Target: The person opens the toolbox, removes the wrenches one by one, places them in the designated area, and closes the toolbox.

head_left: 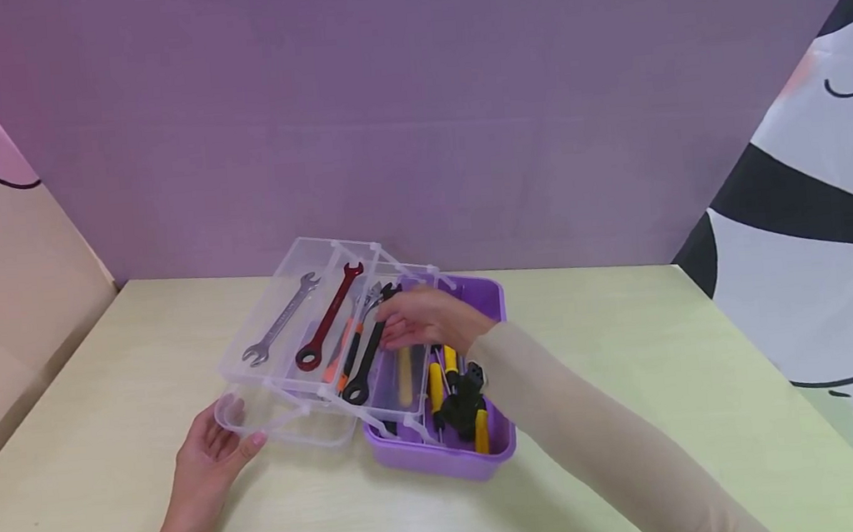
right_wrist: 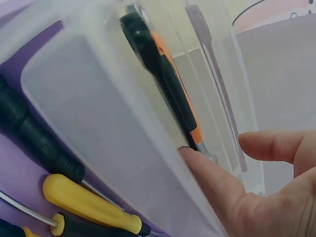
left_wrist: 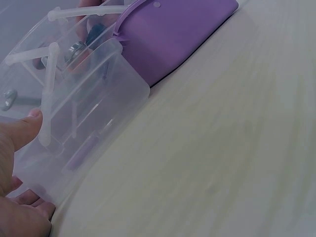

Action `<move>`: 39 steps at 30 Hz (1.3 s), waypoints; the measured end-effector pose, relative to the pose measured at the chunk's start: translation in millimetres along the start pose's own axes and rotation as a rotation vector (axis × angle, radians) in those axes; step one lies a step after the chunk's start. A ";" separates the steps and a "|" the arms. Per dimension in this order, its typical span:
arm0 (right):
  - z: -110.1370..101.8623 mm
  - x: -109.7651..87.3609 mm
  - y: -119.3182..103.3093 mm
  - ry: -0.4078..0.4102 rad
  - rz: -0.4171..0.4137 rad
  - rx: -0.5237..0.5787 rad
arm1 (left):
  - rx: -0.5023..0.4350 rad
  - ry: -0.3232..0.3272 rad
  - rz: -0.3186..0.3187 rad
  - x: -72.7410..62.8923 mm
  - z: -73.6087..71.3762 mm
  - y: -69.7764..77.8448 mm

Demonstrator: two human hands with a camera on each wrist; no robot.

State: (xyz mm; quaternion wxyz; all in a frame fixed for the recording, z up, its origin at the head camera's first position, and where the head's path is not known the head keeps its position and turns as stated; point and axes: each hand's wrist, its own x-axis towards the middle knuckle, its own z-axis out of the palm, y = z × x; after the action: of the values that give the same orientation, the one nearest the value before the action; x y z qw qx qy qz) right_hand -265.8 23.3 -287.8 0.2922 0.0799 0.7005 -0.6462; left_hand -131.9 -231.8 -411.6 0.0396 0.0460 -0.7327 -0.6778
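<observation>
A toolbox with a purple base (head_left: 442, 463) stands on the table, its clear tiered trays (head_left: 399, 393) swung out to the left. My left hand (head_left: 211, 450) holds the clear lid (head_left: 304, 434) at its left end, thumb on one side and fingers beneath. My right hand (head_left: 430, 316) is over the tray, by the upper end of a black wrench (head_left: 369, 361). In the right wrist view, its thumb and fingers are spread apart, a fingertip close to the wrench. Beside it lie an orange-and-black adjustable wrench (head_left: 354, 351), a red wrench (head_left: 329, 320) and a silver wrench (head_left: 280, 321).
Yellow-handled screwdrivers (head_left: 436, 386) and a black tool (head_left: 465, 401) lie in the purple base under the right forearm. A purple backdrop (head_left: 416, 133) rises behind the table (head_left: 630, 367). A panda-print cloth (head_left: 828, 209) hangs at the right.
</observation>
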 end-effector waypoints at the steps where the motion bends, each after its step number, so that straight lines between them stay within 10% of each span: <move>1: 0.7 0.6 -0.3 0.003 -0.001 0.008 | 0.000 0.000 -0.002 0.2 -0.3 0.1; 39: 18.3 16.2 6.9 0.152 -0.099 -0.161 | -0.010 0.012 0.000 1.9 0.7 -3.4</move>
State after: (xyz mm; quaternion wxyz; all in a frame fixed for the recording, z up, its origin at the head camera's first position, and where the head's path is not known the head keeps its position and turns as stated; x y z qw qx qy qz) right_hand -270.0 2.7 -302.0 0.2114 0.0702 0.7735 -0.5933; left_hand -133.8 -231.7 -415.1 0.0442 0.0499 -0.7291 -0.6812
